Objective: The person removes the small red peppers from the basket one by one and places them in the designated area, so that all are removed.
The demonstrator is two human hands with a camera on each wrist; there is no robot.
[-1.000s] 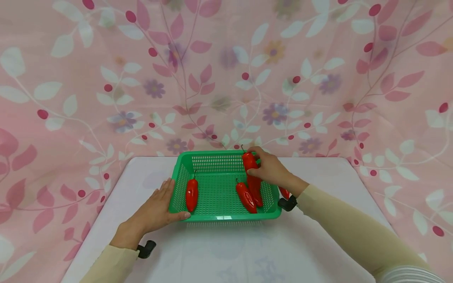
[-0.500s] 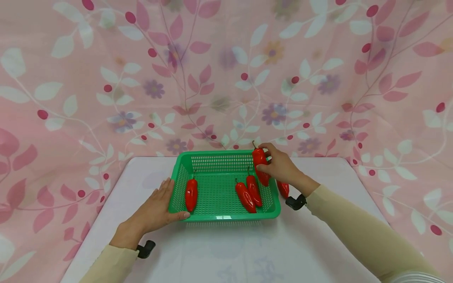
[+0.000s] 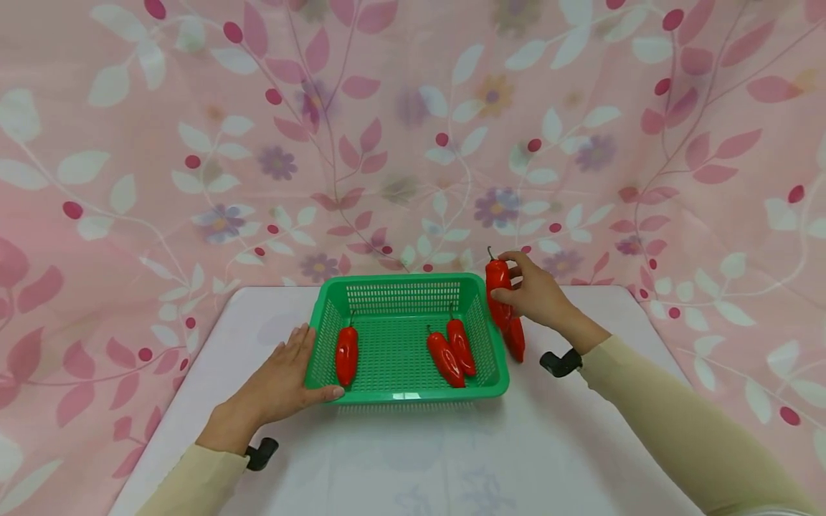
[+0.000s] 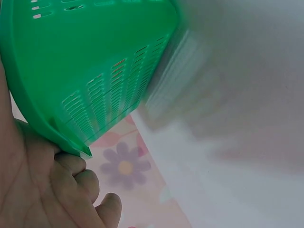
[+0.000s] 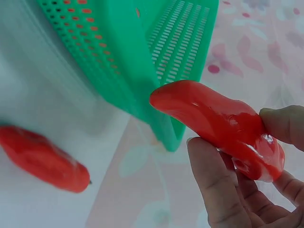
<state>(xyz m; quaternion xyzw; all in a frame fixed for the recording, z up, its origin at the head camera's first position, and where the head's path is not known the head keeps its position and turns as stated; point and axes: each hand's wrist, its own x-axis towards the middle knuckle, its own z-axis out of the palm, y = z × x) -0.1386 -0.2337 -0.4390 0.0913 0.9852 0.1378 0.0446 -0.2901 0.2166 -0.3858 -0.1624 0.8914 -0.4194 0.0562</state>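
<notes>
My right hand (image 3: pixel 538 290) pinches a glossy red chili pepper (image 3: pixel 497 283) between thumb and fingers. It holds this pepper stem up, just beyond the right rim of a green plastic basket (image 3: pixel 406 396). In the right wrist view the held pepper (image 5: pixel 223 123) has its tip toward the basket's corner. My left hand (image 3: pixel 274 383) rests against the basket's left side, fingers straight and thumb on the front rim. Inside the basket, one red pepper (image 3: pixel 346 356) lies at left. Two others, a red pepper (image 3: pixel 445 360) and another red pepper (image 3: pixel 461 347), lie side by side at right.
Outside the basket's right wall, another red pepper (image 3: pixel 515 338) lies on the white table (image 3: pixel 413 459), partly hidden behind the held one. A pink floral cloth (image 3: pixel 400 143) hangs along the table's back edge.
My right hand has lifted the pepper out of the basket's right part and carried it right, past the rim. My left hand has stayed at the basket's left side.
</notes>
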